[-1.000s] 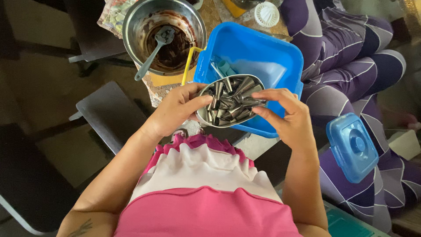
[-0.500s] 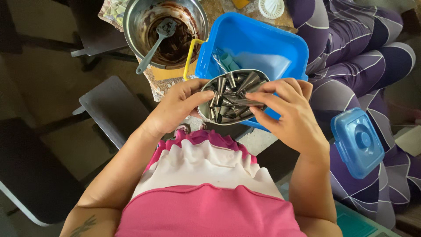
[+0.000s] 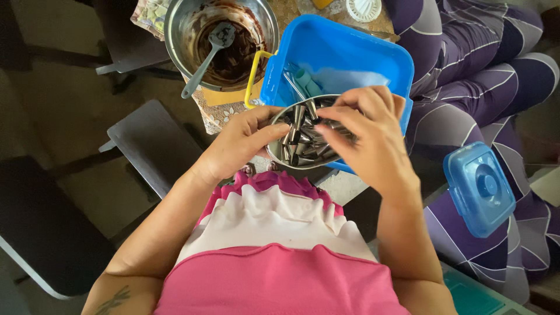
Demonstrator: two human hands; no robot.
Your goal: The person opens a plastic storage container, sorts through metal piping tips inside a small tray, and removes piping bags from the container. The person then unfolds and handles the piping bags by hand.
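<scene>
Since half a second ago the right hand [image 3: 367,137] has slid further over the small steel bowl [image 3: 280,156], its fingers now dipped among the metal piping nozzles [image 3: 300,135] and covering the bowl's right half; whether they pinch a nozzle cannot be told. At the bowl's left rim the left hand [image 3: 236,146] is clenched on the bowl, thumb over the edge, holding it just above the near edge of the blue plastic tub [image 3: 344,49]. Beyond the tub's left side stands a steel mixing bowl [image 3: 175,26] smeared with chocolate, a grey spatula [image 3: 207,58] leaning inside. A blue lid [image 3: 479,189] rests on another person's purple-patterned legs [image 3: 461,93], off to the right.
</scene>
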